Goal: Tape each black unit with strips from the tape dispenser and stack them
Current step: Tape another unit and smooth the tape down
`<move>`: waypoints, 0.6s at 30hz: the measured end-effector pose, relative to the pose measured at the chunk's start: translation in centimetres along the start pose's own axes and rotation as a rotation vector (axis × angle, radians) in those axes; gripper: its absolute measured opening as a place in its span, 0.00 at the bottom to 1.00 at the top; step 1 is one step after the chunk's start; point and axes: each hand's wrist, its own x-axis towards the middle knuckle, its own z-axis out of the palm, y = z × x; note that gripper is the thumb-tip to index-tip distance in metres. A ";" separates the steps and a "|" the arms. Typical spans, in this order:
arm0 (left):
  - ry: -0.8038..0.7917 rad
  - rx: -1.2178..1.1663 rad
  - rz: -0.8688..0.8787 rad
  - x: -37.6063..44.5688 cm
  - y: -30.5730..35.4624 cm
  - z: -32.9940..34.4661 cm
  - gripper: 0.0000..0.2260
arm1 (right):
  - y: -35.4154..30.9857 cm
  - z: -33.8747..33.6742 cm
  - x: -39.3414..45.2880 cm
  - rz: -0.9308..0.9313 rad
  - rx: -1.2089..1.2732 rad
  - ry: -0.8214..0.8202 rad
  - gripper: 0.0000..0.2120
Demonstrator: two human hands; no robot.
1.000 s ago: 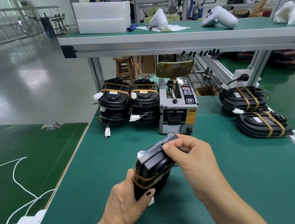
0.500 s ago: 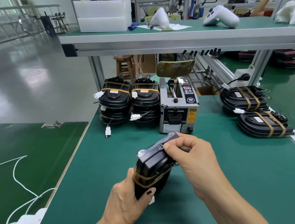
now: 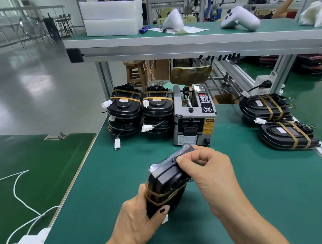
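A black unit [image 3: 166,183] stands on edge above the green table [image 3: 265,200], near its front. My left hand [image 3: 136,223] grips its lower end, thumb across a brown tape band. My right hand [image 3: 205,169] pinches the unit's upper edge, where a clear strip lies along the top. Behind it stands the grey tape dispenser [image 3: 194,118]. Two stacks of taped black units [image 3: 140,109] sit left of the dispenser. Two more taped units [image 3: 276,120] lie at the table's right edge.
An upper shelf [image 3: 197,39] spans the bench and carries white boxes and white plastic shells. White connectors on wires trail from the left stacks. A second green table [image 3: 22,177] with a white cable lies to the left. A power socket [image 3: 262,88] sits at the back right.
Both hands keep their hold on the unit. My right fingers have shifted slightly along its upper edge; the unit stays in the same place.
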 end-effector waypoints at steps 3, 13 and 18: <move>0.000 -0.002 0.002 0.0 -0.1 0.1 0.26 | 0.0 0.1 -0.1 0.005 0.008 0.011 0.08; 0.006 0.004 0.026 -0.1 -0.2 0.1 0.24 | -0.2 0.3 0.0 0.036 0.004 0.014 0.07; -0.003 -0.032 0.011 -0.1 -0.2 0.1 0.27 | -0.1 0.4 0.1 0.042 -0.008 0.014 0.08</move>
